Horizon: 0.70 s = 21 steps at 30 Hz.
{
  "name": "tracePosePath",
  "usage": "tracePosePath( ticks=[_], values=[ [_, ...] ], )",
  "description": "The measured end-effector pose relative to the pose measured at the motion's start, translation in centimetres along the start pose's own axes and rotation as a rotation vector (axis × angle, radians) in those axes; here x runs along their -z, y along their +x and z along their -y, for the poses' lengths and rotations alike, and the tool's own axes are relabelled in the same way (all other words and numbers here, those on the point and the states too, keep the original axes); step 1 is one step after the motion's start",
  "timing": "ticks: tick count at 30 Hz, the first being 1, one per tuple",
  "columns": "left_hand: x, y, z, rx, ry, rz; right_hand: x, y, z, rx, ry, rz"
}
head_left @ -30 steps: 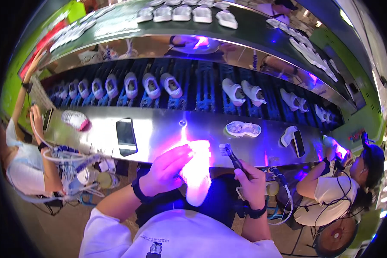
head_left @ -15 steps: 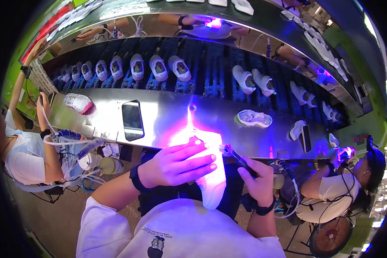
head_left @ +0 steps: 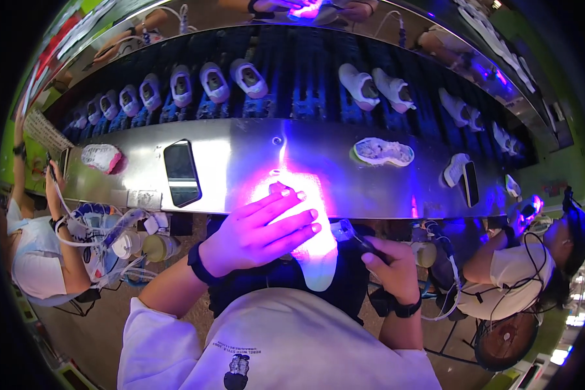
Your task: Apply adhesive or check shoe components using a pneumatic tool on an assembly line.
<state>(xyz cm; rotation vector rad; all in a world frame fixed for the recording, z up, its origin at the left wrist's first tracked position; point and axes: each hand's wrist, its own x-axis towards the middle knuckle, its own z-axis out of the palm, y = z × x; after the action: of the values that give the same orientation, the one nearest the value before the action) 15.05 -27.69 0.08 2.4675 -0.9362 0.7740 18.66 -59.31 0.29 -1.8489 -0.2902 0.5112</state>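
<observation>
My left hand (head_left: 250, 237) is closed on a white shoe (head_left: 321, 268), its fingers lying across the upper. Strong violet-pink light washes out the shoe's detail. One rounded end points toward me, just below the bench edge, and the far end lies over the metal bench (head_left: 234, 179). In my right hand (head_left: 395, 270) is a dark-handled tool (head_left: 372, 246), gripped with the thumb along the handle. Its pale, clear-looking head sits close beside the shoe's right side; glare hides whether they touch.
Beyond the bench runs a dark slatted conveyor (head_left: 292, 78) carrying several white shoes (head_left: 247, 78). On the bench lie a phone (head_left: 182, 174), a white shoe with a pink sole (head_left: 101, 158) and an upturned shoe (head_left: 383, 152). Co-workers (head_left: 42, 253) sit left and right (head_left: 513, 279).
My view has shifted, so the bench and conveyor appear higher and further left. The tool's head sits slightly farther from the shoe's edge. Both hands keep their holds.
</observation>
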Motion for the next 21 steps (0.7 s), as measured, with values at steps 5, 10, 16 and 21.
tracePosePath(
  ticks=[5,10,16,21],
  values=[
    [-1.0,0.4,-0.1,0.135,-0.031,-0.020,1.3,0.2,-0.4,0.137,-0.050,0.031],
    [-2.0,0.7,-0.7,0.225,-0.014,-0.043,1.0,-0.4,-2.7,0.066,0.038,0.019],
    [-2.5,0.2,-1.4,0.377,-0.039,-0.043,0.3,-2.4,-4.8,-0.091,0.265,0.062],
    [-3.0,-0.9,-1.9,0.500,-0.042,-0.042,-1.3,-3.9,-5.3,-0.116,0.244,0.008]
  ],
)
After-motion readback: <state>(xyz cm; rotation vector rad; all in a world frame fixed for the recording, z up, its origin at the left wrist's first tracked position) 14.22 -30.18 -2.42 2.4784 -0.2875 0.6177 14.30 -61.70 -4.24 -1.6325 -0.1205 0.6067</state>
